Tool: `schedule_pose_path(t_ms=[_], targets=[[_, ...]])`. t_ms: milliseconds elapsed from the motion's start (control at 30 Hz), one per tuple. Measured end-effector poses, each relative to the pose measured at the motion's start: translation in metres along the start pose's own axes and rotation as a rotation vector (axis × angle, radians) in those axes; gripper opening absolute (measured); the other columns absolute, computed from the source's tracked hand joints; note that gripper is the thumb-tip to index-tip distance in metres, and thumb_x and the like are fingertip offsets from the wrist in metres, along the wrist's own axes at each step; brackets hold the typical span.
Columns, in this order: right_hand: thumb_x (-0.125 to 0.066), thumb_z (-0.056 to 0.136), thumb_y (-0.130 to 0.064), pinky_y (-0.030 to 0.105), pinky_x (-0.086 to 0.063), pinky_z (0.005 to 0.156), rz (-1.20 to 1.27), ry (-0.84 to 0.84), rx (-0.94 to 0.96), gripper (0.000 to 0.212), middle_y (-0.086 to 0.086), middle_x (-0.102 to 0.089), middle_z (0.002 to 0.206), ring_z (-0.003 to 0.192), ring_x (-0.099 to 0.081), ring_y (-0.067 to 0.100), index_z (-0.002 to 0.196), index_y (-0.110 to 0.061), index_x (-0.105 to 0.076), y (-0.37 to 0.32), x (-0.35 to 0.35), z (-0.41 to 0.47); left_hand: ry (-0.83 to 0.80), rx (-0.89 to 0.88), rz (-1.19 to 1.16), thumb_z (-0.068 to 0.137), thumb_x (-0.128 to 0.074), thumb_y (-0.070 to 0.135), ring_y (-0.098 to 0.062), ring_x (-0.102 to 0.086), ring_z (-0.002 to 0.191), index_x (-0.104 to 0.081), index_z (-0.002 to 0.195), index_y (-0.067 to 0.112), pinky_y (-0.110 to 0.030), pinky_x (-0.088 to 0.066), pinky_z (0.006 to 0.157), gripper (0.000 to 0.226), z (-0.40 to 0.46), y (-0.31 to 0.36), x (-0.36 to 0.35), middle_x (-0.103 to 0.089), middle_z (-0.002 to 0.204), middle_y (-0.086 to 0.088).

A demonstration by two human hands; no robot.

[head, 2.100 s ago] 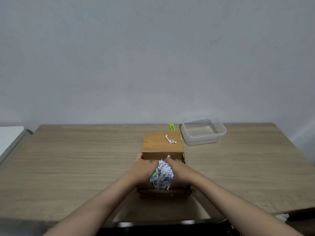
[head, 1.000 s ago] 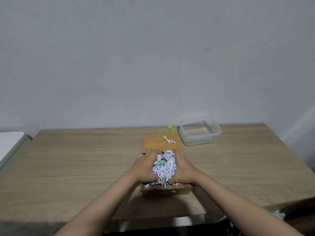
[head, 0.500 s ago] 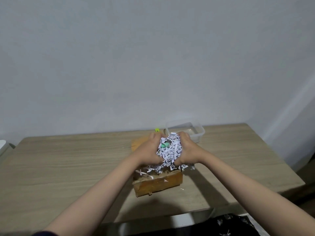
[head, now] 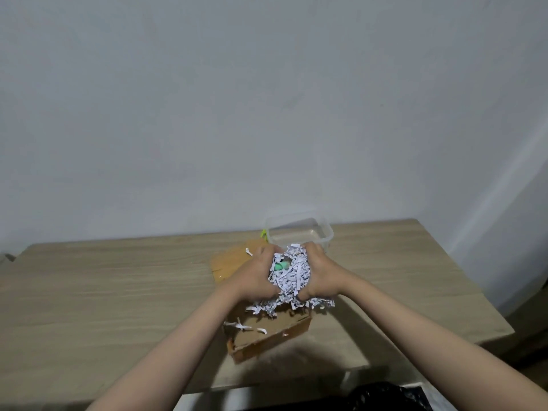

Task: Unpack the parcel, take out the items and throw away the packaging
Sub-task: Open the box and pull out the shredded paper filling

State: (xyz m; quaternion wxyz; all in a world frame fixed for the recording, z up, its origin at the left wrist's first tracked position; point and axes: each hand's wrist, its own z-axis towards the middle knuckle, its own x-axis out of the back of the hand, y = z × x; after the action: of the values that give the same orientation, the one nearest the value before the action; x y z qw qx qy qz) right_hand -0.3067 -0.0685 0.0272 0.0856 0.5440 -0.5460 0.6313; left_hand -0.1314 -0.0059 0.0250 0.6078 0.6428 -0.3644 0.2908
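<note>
Fingers of left hand (head: 255,274) and right hand (head: 321,275) clamp shredded paper (head: 292,277) above box (head: 268,336).

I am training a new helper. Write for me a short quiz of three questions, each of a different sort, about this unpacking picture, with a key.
1. True or false: both hands, the left hand and the right hand, hold the bundle of shredded paper above the cardboard box.
2. Which colour is the small item that shows inside the shredded paper? A) red B) green C) black
3. Fill in: the clear plastic container stands on the table ______ the hands, toward the wall.

Key
1. True
2. B
3. behind
</note>
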Motion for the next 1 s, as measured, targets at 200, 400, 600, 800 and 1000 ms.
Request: schedule_pose_path(t_ms=[200, 400, 600, 800, 1000], targets=[[-0.084, 0.048, -0.024, 0.039, -0.054, 0.08, -0.075, 0.015, 0.018, 0.096, 0.006, -0.034, 0.12, 0.106, -0.047, 0.024, 0.125, -0.013, -0.028, 0.001, 0.039, 0.001, 0.07, -0.039, -0.013, 0.067, -0.069, 0.012, -0.021, -0.049, 0.107, -0.03, 0.132, 0.023, -0.034, -0.046, 0.088, 0.077, 0.015, 0.023, 0.012, -0.036, 0.129, -0.007], [-0.083, 0.05, -0.021, 0.034, -0.05, 0.083, -0.078, 0.049, -0.006, 0.096, 0.004, -0.032, 0.118, 0.107, -0.044, 0.022, 0.128, -0.012, -0.027, 0.029, 0.062, -0.017, 0.053, -0.07, 0.018, 0.065, -0.069, 0.014, -0.027, -0.052, 0.108, -0.031, 0.13, 0.022, -0.041, -0.047, 0.091, 0.076, 0.033, 0.054, -0.007, -0.035, 0.127, -0.006], [-0.083, 0.051, -0.022, 0.021, -0.047, 0.056, -0.104, 0.048, -0.059, 0.094, 0.004, -0.032, 0.118, 0.101, -0.047, 0.022, 0.126, -0.013, -0.027, 0.07, 0.073, -0.039, -0.003, -0.053, -0.006, 0.066, -0.07, 0.015, -0.022, -0.056, 0.092, -0.028, 0.131, 0.026, -0.037, -0.05, 0.078, 0.078, 0.048, 0.086, -0.043, -0.035, 0.124, -0.003], [-0.082, 0.048, -0.028, 0.033, -0.051, 0.088, -0.114, 0.061, -0.135, 0.106, 0.005, -0.029, 0.125, 0.11, -0.044, 0.023, 0.133, -0.013, -0.021, 0.124, 0.082, -0.06, -0.059, -0.075, -0.11, 0.066, -0.072, 0.012, -0.021, -0.051, 0.102, -0.029, 0.134, 0.025, -0.027, -0.048, 0.074, 0.081, 0.069, 0.119, -0.089, -0.033, 0.128, -0.004], [-0.083, 0.049, -0.026, 0.028, -0.046, 0.092, -0.078, 0.058, -0.201, 0.105, 0.003, -0.028, 0.123, 0.113, -0.042, 0.022, 0.133, -0.013, -0.021, 0.176, 0.083, -0.076, -0.104, -0.078, -0.114, 0.066, -0.07, 0.011, -0.027, -0.057, 0.098, -0.031, 0.133, 0.024, -0.027, -0.046, 0.076, 0.078, 0.09, 0.142, -0.137, -0.034, 0.125, -0.005]])
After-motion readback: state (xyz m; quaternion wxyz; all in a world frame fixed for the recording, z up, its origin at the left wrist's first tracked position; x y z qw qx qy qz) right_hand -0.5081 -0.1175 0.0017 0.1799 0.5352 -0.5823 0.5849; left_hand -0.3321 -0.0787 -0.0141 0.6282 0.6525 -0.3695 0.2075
